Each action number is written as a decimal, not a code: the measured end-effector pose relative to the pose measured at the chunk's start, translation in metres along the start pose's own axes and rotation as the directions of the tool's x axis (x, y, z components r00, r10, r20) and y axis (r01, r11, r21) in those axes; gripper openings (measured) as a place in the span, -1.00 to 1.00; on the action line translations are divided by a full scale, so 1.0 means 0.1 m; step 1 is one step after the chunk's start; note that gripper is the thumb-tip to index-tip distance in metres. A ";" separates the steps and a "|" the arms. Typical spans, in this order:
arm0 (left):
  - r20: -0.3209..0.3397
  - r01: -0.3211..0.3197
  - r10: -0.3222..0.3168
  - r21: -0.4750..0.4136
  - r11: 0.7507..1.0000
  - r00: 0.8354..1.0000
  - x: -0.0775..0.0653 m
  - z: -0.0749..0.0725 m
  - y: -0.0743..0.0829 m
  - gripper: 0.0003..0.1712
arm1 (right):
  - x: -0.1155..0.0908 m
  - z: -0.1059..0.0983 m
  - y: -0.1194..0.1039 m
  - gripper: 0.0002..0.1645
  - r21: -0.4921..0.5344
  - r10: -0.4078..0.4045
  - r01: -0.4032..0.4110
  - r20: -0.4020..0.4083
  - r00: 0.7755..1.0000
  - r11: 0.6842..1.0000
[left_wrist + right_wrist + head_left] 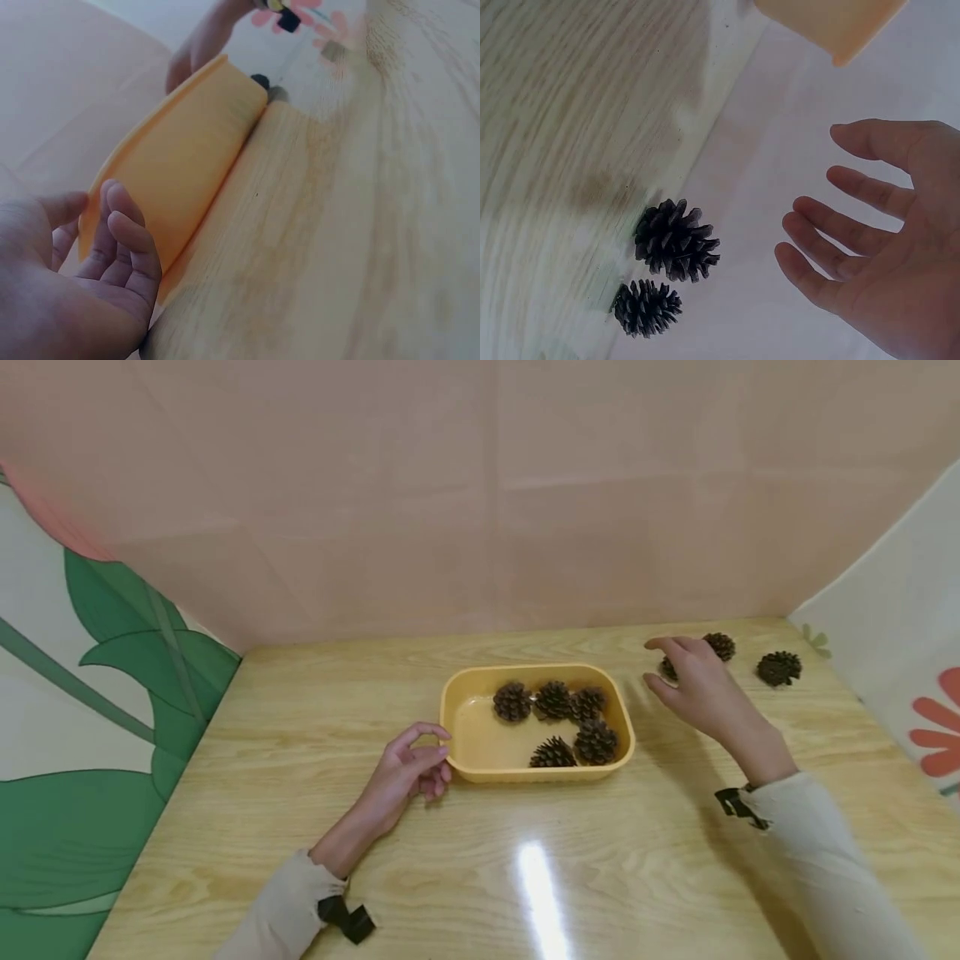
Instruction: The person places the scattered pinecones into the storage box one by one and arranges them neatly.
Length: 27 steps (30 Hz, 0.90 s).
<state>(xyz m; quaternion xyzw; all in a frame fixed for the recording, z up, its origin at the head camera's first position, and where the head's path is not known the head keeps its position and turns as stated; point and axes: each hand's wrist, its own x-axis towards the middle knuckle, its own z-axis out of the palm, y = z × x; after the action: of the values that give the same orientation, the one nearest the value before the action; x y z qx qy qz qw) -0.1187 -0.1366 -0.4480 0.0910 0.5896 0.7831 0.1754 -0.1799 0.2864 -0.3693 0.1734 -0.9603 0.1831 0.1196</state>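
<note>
A yellow plastic tray (480, 672) stands on the table with several brown pine cones inside, one of them a pine cone (512, 702) near the back rim. My left hand (408, 768) holds the tray's left rim with thumb and forefinger; the other fingers curl beside the outer wall, as the left wrist view shows. To the right of the tray, my right hand (701, 685) hovers with fingers spread and nothing in it. It partly hides a pine cone (668, 669) beneath. Two more lie close by, a pine cone (722, 646) just behind the hand and another pine cone (779, 668) further right.
The wooden table (322, 693) meets a plain pinkish cloth (375, 527) at the back. Patterned cloth with green leaves (142, 652) borders the left side, and white cloth with a red flower (941, 727) the right. Light glares off the table in front.
</note>
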 end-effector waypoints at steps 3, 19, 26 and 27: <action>0.002 0.006 -0.006 -0.003 1.000 1.000 0.01 0.00 -0.01 -0.63 | 0.00 0.04 0.05 -0.45 -0.004 0.005 -0.005 -0.004 1.000 1.000; 0.003 0.000 0.000 -0.008 1.000 1.000 0.02 -0.01 -0.01 -0.64 | 0.09 0.12 0.43 -0.54 -0.081 0.084 -0.081 0.027 0.996 0.993; 0.013 -0.004 0.005 -0.006 1.000 1.000 0.02 -0.02 -0.01 -0.59 | 0.07 0.14 0.58 -0.51 -0.122 0.140 -0.131 0.075 0.987 0.984; 0.014 -0.005 0.005 -0.006 1.000 1.000 0.02 -0.02 -0.01 -0.60 | 0.06 0.14 0.60 -0.51 -0.128 0.145 -0.134 0.083 0.986 0.983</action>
<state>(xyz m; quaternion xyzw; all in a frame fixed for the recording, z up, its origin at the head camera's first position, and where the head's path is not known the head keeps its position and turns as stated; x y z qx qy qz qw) -0.1213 -0.1373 -0.4501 0.0973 0.5859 0.7846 0.1779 -0.2102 0.3314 -0.3990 0.1064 -0.9839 0.1240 0.0726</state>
